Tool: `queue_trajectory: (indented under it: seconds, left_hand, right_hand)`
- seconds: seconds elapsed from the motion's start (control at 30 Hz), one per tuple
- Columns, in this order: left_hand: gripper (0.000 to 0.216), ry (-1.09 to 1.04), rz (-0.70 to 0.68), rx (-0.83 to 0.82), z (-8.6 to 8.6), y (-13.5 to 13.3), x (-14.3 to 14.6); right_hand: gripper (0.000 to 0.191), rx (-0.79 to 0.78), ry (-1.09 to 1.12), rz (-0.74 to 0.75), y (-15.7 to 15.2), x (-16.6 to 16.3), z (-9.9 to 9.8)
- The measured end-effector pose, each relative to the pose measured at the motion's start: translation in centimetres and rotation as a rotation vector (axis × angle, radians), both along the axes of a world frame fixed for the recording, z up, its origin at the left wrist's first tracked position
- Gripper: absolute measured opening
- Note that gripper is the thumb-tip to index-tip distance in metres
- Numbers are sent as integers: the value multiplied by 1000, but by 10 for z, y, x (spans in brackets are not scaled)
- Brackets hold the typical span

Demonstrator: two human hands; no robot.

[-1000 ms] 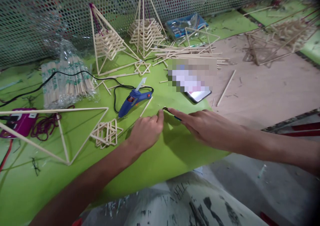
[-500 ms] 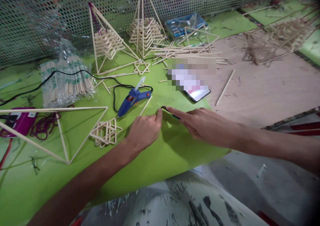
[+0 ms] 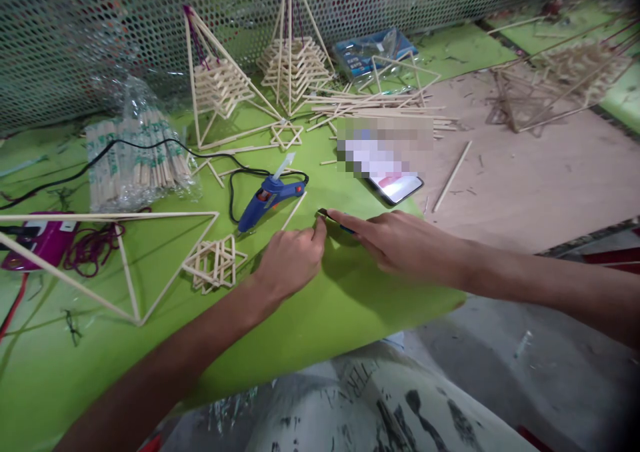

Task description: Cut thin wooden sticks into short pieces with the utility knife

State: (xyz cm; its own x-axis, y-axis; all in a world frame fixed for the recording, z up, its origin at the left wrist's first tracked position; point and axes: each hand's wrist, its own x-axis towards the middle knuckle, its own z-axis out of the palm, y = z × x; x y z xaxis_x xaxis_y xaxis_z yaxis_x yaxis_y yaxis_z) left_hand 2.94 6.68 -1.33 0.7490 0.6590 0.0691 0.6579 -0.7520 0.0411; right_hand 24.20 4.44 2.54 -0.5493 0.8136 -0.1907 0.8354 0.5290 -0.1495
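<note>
My left hand (image 3: 290, 262) lies curled on the green sheet (image 3: 320, 312), its thumb tip at the near end of a thin wooden stick (image 3: 293, 211). My right hand (image 3: 395, 242) rests flat beside it with the forefinger stretched along a small dark tool with a blue handle (image 3: 334, 220), whose tip meets the left thumb. A blue glue gun (image 3: 267, 195) lies just beyond the left hand, its black cord trailing off to the left.
A small stick lattice (image 3: 215, 265) and a large stick triangle (image 3: 125, 265) lie left. Two stick pyramids (image 3: 293, 59), a bag of sticks (image 3: 135, 159), loose sticks (image 3: 380, 105), a phone (image 3: 397, 187) and a purple box (image 3: 43, 239) surround. Mesh wall behind.
Both hands have stayed pressed together on the sheet; the right hand and its tool have crept slightly forward and left. The view has shifted a little.
</note>
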Motion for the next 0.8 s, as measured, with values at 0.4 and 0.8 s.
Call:
queue_trajectory:
  seconds: [0.4, 0.8]
  left_hand:
    - [39, -41, 20, 138, 1, -2, -6]
    - [36, -57, 110, 108, 0, 2, -7]
  right_hand:
    - [62, -24, 67, -66, 0, -4, 2]
    - [65, -9, 74, -76, -12, 4, 0]
